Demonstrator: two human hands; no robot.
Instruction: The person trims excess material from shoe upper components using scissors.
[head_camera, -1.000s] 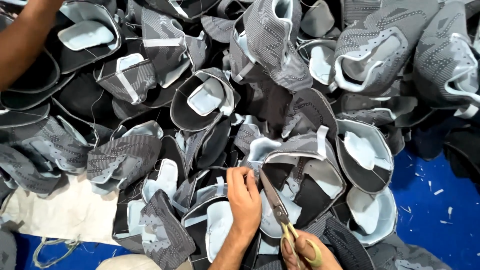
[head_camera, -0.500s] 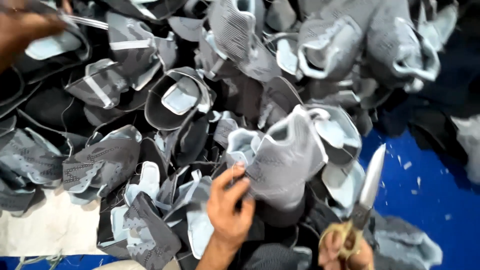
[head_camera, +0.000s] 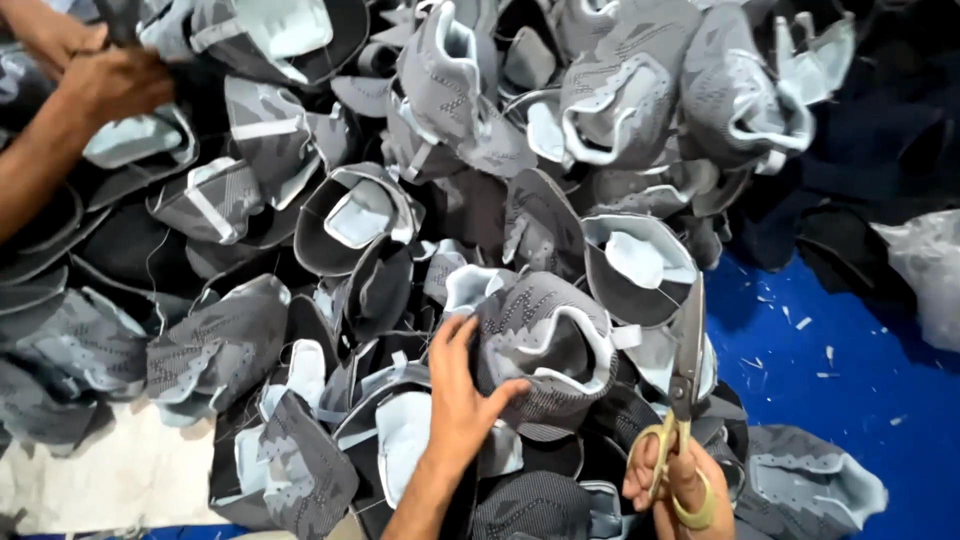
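Note:
My left hand grips a grey knitted shoe upper with a pale blue lining, held up over the heap at bottom centre. My right hand is closed on scissors with yellow handles; the blades point up and stand just to the right of that upper, apart from it. All around lie several more grey and black shoe uppers in a loose pile.
Another person's hands work on an upper at the top left. A blue surface with small white scraps shows at the right, clear plastic at the right edge, and a white sheet at the bottom left.
My left hand lifted one grey upper out of the pile. My right hand moved the scissors away to the right and turned the blades upright.

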